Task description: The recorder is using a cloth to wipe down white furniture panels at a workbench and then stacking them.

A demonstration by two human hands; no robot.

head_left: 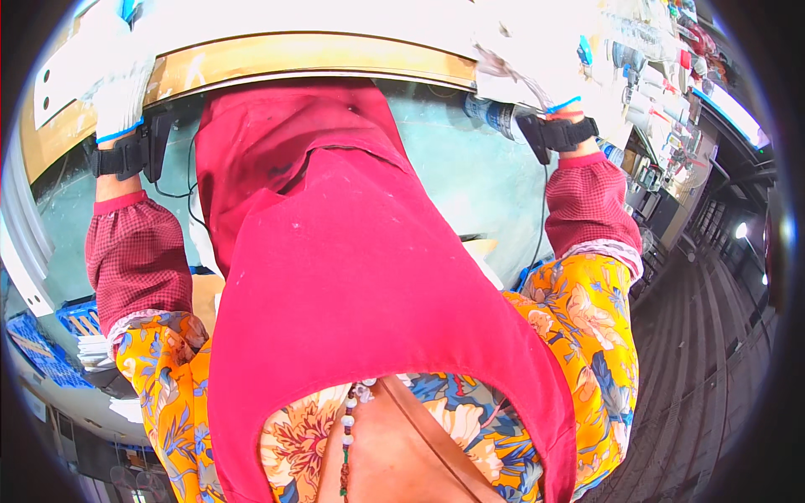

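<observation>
My left hand (pixel 122 88) wears a white glove with a blue cuff and reaches over the table edge at the upper left. Beside it lies a white panel (pixel 60 78) with dark round holes. At the upper right, my right hand (pixel 521 65) is in a similar white glove, resting at or just above the table's near edge (pixel 310 57). Glare washes out the fingers of both hands, so I cannot make out what they hold, if anything. Each wrist carries a black strap with a dark device.
The white tabletop (pixel 319 15) is overexposed. Cluttered tools and bottles (pixel 654 92) stand to the far right. Blue crates (pixel 46 348) and stacked white pieces (pixel 94 352) sit at lower left. Thin cables hang from both wrists. A can-like container (pixel 490 113) is below the table edge.
</observation>
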